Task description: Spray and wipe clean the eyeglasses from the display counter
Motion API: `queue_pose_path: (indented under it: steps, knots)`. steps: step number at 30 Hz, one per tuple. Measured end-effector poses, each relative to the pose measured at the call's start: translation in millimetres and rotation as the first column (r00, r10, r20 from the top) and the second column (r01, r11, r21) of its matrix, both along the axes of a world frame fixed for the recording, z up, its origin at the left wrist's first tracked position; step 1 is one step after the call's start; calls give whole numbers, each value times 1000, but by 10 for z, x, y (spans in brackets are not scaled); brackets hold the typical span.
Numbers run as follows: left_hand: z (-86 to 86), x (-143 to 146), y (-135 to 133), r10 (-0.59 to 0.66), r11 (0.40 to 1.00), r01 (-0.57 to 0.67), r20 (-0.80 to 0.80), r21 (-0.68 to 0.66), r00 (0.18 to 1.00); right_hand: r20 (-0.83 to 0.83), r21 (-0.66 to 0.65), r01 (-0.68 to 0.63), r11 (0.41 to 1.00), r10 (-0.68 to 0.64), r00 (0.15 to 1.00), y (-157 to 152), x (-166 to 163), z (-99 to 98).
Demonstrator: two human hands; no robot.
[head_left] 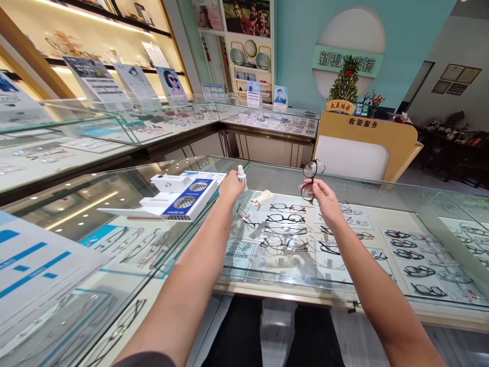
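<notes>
My left hand point(231, 186) is closed around a small white bottle point(241, 176), held upright at the glass counter. In my right hand point(324, 196) is a pair of dark round-framed eyeglasses point(310, 170), raised above the counter and turned on its side; my fingers grip it by the lower lens. Between my hands a crumpled pale cloth point(263, 198) lies on the glass. Beneath the top, several rows of eyeglass frames point(286, 218) rest on the display board.
Left of my left hand stands a blue and white display stand point(183, 199) on the counter. A large printed board point(38, 275) is at the near left. More glass display cases point(267, 122) run along the back, with a wooden cashier desk point(367, 142) beyond.
</notes>
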State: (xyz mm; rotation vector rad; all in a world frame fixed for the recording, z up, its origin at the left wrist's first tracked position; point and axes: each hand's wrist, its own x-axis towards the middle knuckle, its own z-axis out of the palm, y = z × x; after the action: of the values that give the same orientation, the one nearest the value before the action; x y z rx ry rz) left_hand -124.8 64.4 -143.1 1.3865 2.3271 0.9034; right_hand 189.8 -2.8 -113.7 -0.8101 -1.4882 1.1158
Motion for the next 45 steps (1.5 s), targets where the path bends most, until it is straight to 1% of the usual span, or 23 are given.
queue_pose_path:
  steps: [5,8,9,10,12,13,14,15,16,17,18,19,20,23,26,28,31,33,34,36,38,41,45]
  knots:
    - [32,24,-33,21,1000,-21,4,1,1000,0,0,0,1000,0,1000,-9,-1,8]
    - [85,93,-76,45,997,-45,-6,69,999,-8,-5,-2,1000,2,1000,-22,-2,23]
    - [113,125,-94,73,990,-70,-20,121,997,-12,-6,-2,1000,2,1000,-25,-2,28]
    - [146,159,-114,114,974,-104,-34,203,993,-15,-5,0,1000,0,1000,-27,-1,32]
    - [220,226,-154,186,898,-148,-53,414,981,-19,-3,6,1000,-6,1000,-28,1,37]
    - [255,256,-172,180,857,-129,-55,500,982,-19,-2,9,1000,-9,1000,-28,2,39]
    - [284,282,-189,128,836,-74,-61,543,990,-19,0,11,1000,-11,1000,-27,3,39]
    - [304,307,-203,28,852,18,-79,523,997,-18,1,11,1000,-11,1000,-27,3,39]
    - [312,330,-214,-104,887,136,-96,441,990,-17,1,10,1000,-10,1000,-28,4,40]
    - [308,353,-220,-237,911,256,-98,324,967,-15,1,7,1000,-7,1000,-30,4,40]
    - [290,375,-222,-345,912,356,-86,202,935,-14,3,5,1000,-5,1000,-33,4,41]
    - [262,397,-218,-419,900,425,-71,99,905,-12,4,3,1000,-3,1000,-36,3,42]
    - [224,419,-210,-461,886,463,-57,25,886,-11,6,0,1000,0,1000,-39,2,44]
    - [94,460,-166,-475,879,472,-21,-68,880,-5,10,-3,1000,3,1000,-42,0,48]
    - [7,452,-117,-435,895,436,32,-96,900,-8,10,-1,1000,1,1000,-33,1,46]
    - [-4,430,-92,-390,915,397,90,-71,916,-11,11,4,1000,-4,1000,-27,5,44]
    - [48,420,-72,-320,946,324,235,20,918,-13,7,18,1000,-18,1000,-26,11,46]
    - [116,447,-76,-307,951,297,375,85,875,-25,5,23,1000,-23,999,-29,11,50]
    - [156,471,-85,-317,948,299,452,113,834,-35,5,23,1000,-23,999,-31,10,51]
    - [235,539,-120,-360,930,325,595,171,719,-48,7,27,1000,-27,998,-32,5,53]
    - [298,624,-174,-405,907,355,699,226,589,-46,6,39,999,-39,998,-29,0,50]
    - [336,771,-273,-444,879,381,780,286,440,-31,8,58,998,-58,998,-16,-6,41]
    - [308,966,-405,-492,836,432,810,338,319,-23,19,76,997,-75,997,-1,-10,31]
